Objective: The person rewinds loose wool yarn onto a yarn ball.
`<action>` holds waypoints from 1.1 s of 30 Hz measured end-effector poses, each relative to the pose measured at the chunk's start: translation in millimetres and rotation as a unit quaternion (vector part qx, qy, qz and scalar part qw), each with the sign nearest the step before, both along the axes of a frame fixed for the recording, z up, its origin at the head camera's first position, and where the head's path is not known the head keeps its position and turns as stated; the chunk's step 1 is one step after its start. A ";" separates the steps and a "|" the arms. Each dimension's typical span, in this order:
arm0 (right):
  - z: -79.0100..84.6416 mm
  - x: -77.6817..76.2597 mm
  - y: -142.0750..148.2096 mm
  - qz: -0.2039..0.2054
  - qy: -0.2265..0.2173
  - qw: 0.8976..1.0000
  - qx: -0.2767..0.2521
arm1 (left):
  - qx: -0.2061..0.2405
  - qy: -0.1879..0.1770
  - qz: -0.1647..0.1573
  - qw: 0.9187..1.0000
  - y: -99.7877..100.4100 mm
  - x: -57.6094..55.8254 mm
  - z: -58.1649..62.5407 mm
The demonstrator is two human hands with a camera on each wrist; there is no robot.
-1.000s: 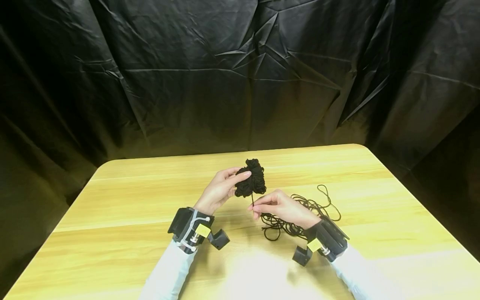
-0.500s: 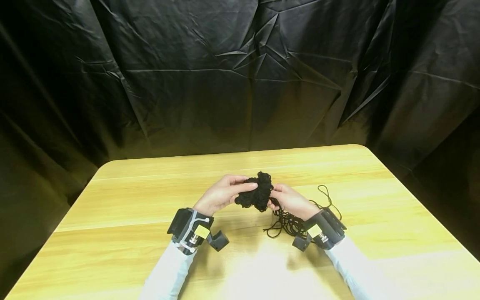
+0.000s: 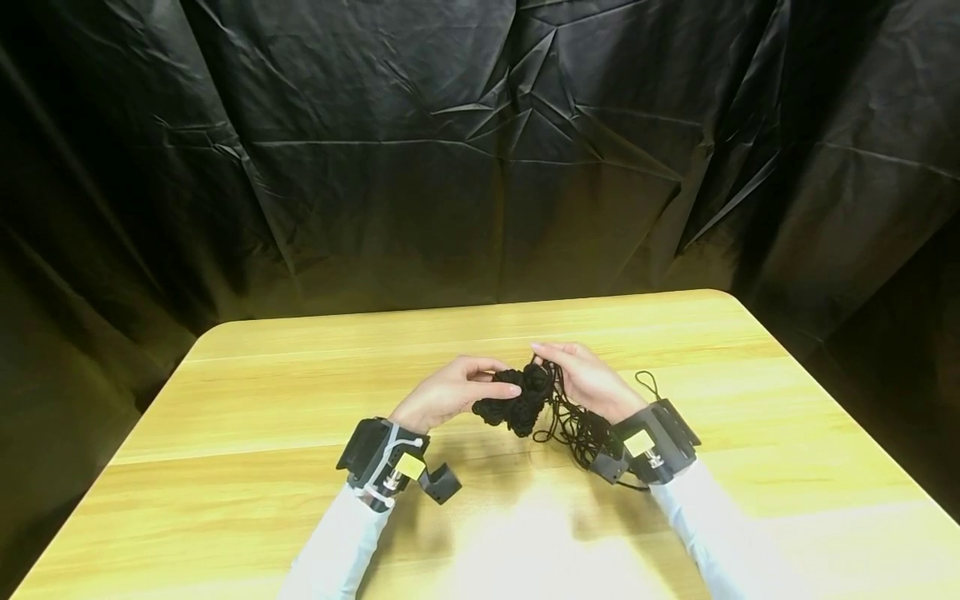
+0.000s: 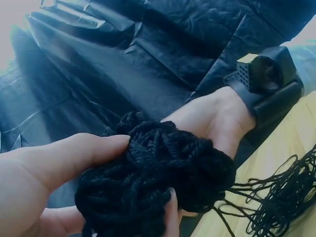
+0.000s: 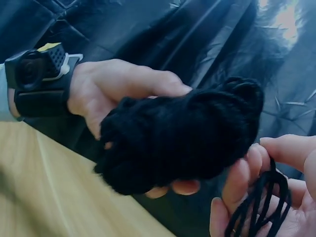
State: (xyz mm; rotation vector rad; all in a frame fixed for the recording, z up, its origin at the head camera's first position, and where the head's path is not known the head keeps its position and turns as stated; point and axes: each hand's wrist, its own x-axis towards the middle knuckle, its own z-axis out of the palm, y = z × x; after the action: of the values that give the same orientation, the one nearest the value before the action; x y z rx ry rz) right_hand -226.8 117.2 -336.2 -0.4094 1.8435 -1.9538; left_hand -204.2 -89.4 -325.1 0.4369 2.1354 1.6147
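Note:
A thick bundle of black yarn (image 3: 517, 408) is gripped by my left hand (image 3: 453, 390), its thumb lying across the front and fingers behind. In the left wrist view the bundle (image 4: 153, 173) shows twisted strands bunched in loops. My right hand (image 3: 588, 383) is at the bundle's right side, thumb and forefinger pinching a strand of the yarn. The right wrist view shows several loose strands (image 5: 266, 197) hanging across the palm of the right hand (image 5: 291, 182). From there the yarn trails down to a loose tangle (image 3: 588, 433) beneath the right wrist.
The light wooden table (image 3: 262, 500) carries the tangle, partly hidden by the right wrist strap (image 3: 656, 442). One loop (image 3: 647, 382) sticks out past that strap. Behind the table's far edge hangs a black sheet (image 3: 450, 208). Another strap with a camera (image 3: 386, 458) sits on the left wrist.
My right hand has gone from below the bundle, where it pinched a strand, round to its upper right. The left hand has lowered and tilted the bundle slightly rightward. The loose tangle has shifted.

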 end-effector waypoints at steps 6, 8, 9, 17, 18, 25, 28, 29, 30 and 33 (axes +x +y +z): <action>12.1 2.9 0.7 0.015 0.008 0.999 -0.043 | -0.032 0.014 0.020 0.999 0.6 -0.2 -3.1; 15.3 5.5 1.0 0.014 0.016 0.999 -0.037 | -0.013 0.006 0.027 1.000 1.2 -0.7 -3.9; 16.7 6.9 0.9 0.013 0.023 0.999 -0.031 | -0.002 0.001 0.031 1.000 1.5 -0.9 -4.2; 24.6 20.2 -4.1 0.024 0.086 0.996 0.023 | 0.058 -0.001 0.082 0.995 3.2 -3.4 -5.2; 24.9 21.8 -5.0 0.031 0.089 0.995 0.024 | 0.070 -0.004 0.089 0.994 3.5 -3.6 -4.9; 23.5 32.5 -11.8 0.114 0.167 0.977 0.070 | 0.131 -0.019 0.127 0.983 4.9 -4.1 -1.9; 19.1 35.3 -15.3 0.161 0.187 0.965 0.093 | 0.136 -0.022 0.144 0.980 4.2 -4.4 -1.6; 16.8 36.2 -16.6 0.172 0.186 0.962 0.099 | 0.138 -0.023 0.148 0.979 4.1 -4.5 -1.4; 14.4 36.8 -18.1 0.181 0.190 0.959 0.103 | 0.136 -0.023 0.151 0.979 4.0 -4.7 -1.4; 4.8 38.3 -21.8 0.206 0.203 0.950 0.119 | 0.125 -0.023 0.159 0.979 3.9 -5.3 -1.4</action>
State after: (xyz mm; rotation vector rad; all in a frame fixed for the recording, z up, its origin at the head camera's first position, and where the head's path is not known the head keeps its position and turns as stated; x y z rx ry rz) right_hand -188.6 95.4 -331.4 -1.0864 1.9998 -1.4201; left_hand -209.5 -85.5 -326.5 0.1303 2.0537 2.0620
